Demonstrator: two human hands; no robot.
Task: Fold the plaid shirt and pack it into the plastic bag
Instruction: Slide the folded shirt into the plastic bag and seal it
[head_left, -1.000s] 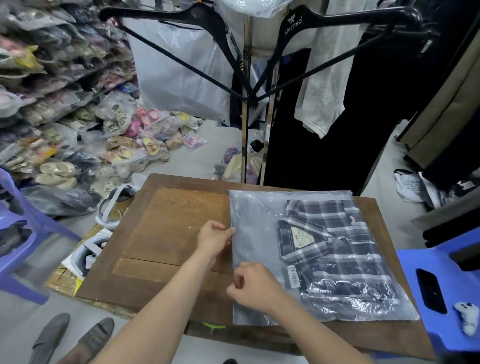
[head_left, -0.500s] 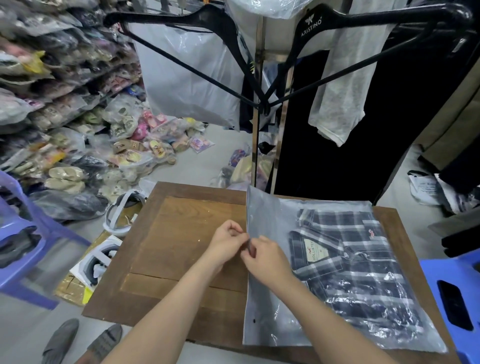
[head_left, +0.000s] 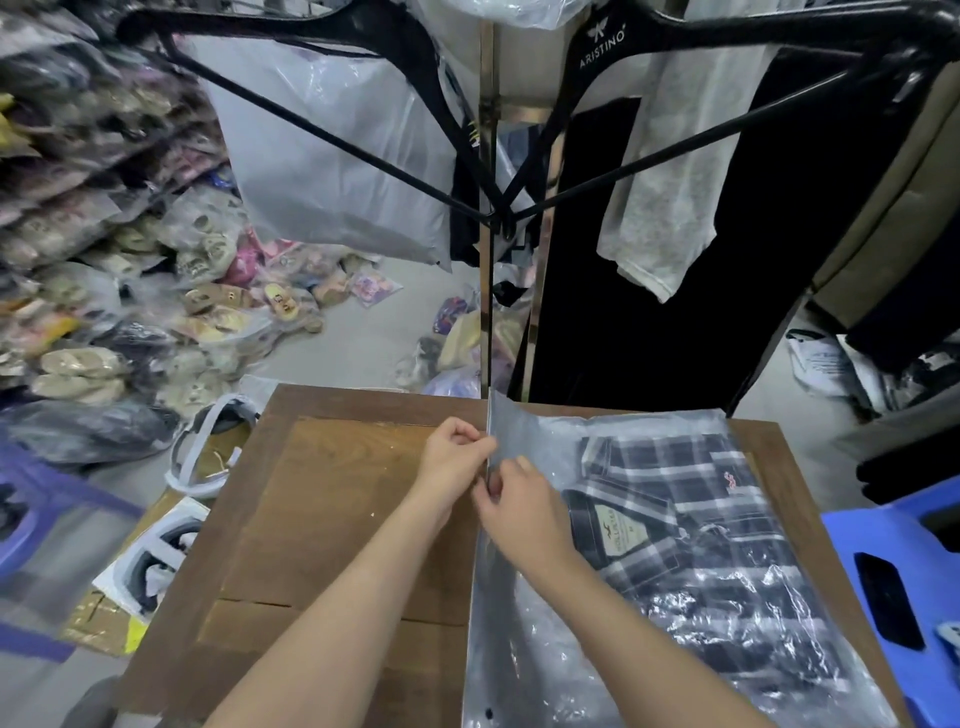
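A folded dark plaid shirt (head_left: 691, 499) with white stripes and a beige neck label lies inside a clear plastic bag (head_left: 530, 649) on the right half of a brown wooden table (head_left: 332, 519). The bag's open left edge stands up a little from the table. My left hand (head_left: 453, 457) pinches that edge from the left side. My right hand (head_left: 519, 512) pinches the same edge from the right, just below the left hand, fingers touching the plastic. Both forearms reach in from the bottom of the view.
Two black hangers (head_left: 597, 31) and hanging clothes on a metal rack pole (head_left: 485, 208) stand right behind the table. Piles of bagged sandals (head_left: 104, 291) fill the left floor and shelves. A blue plastic stool (head_left: 904, 571) stands at the right, a purple chair (head_left: 31, 499) at the left.
My right hand slid up along the bag's left edge to meet my left hand. The two hands now pinch the edge close together, and the edge has lifted off the table.
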